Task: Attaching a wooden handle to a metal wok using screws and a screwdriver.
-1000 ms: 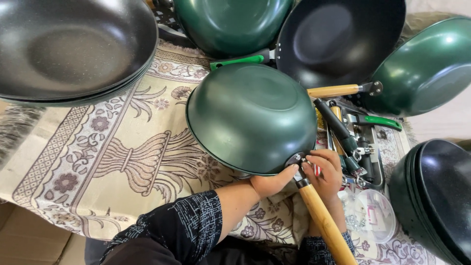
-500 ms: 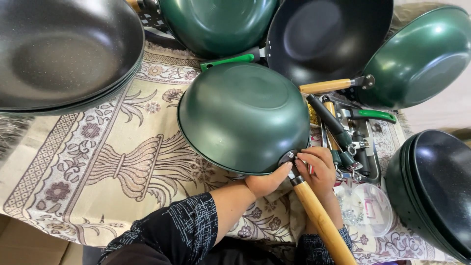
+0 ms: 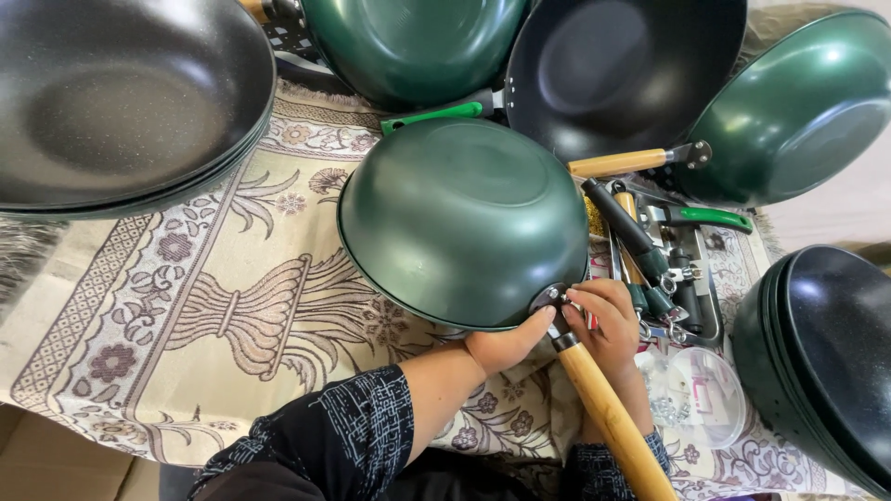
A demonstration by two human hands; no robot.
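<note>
Centre of the patterned beige cloth (image 3: 186, 306): a dark green round metal wok (image 3: 462, 218) sits upside down, dome up, w/ its rim tipped toward the person. At the near rim a small metal bracket (image 3: 548, 299) joins it to a long pale wooden handle (image 3: 613, 417), which runs down and right to the bottom edge.

Left hand (image 3: 506, 341) comes in from the black patterned sleeve (image 3: 343, 436), curled under the wok's near rim, thumb pressed up against the edge right by the bracket, so it's gripping the rim. Right hand (image 3: 608, 320) sits just beside it on the other side of the handle, fingertips pinched together at the bracket/handle joint; whether something small is between them, can't tell, too tiny.

Around that: big stack of dark grey speckled woks (image 3: 111, 102) top left, another green wok (image 3: 408, 46) top centre, a black-lined wok (image 3: 622, 70) facing up behind, a green wok (image 3: 798, 111) top right w/ its own wooden handle sticking toward the middle. Bottom right, more black stacked pans (image 3: 826, 353). Between those and the right hand: a heap of loose handles and metal fittings (image 3: 668, 260), black, wood and green, plus a clear round plastic tub (image 3: 701, 399) w/ small screws inside, near the right wrist.
</note>
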